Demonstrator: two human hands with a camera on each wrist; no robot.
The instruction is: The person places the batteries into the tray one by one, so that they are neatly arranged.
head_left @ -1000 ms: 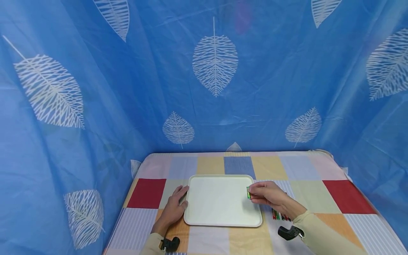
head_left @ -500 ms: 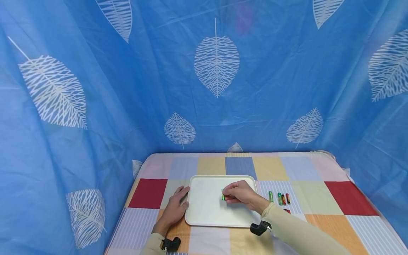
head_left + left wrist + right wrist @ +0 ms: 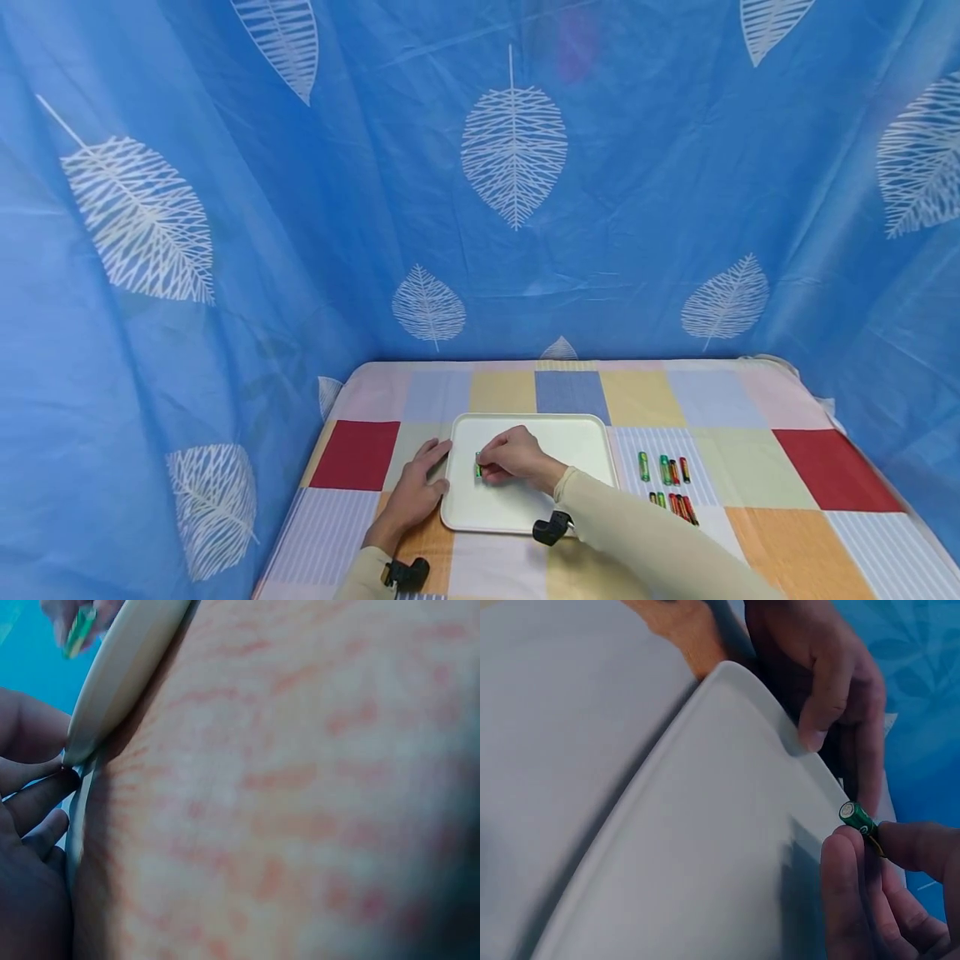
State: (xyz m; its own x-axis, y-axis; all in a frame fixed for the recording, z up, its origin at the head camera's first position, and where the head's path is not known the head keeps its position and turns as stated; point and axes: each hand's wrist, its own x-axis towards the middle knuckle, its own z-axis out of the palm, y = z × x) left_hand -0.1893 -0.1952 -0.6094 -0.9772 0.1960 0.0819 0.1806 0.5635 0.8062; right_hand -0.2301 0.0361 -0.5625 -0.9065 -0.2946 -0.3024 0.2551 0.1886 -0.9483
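Observation:
A white rectangular tray (image 3: 537,510) lies on the patchwork cloth in the head view. My left hand (image 3: 414,493) holds its left rim, the thumb on the rim and the fingers along the outer side. My right hand (image 3: 516,455) is above the left part of the tray, pinching a small green battery (image 3: 477,465) between thumb and fingertips. In the right wrist view, the battery's flat silver end (image 3: 847,811) shows, and the tray surface is below it. The left wrist view catches the same green battery (image 3: 78,633) beyond the tray rim.
Several green and red batteries (image 3: 665,470) lie in two loose rows on the cloth right of the tray. A checked tablecloth (image 3: 780,550) covers the table. Blue curtain (image 3: 337,208) with white leaf prints hangs behind and at both sides.
My right hand has carried the green battery leftward across the tray, from its right edge to its left part. The batteries at right have come into view. My left hand stays at the rim.

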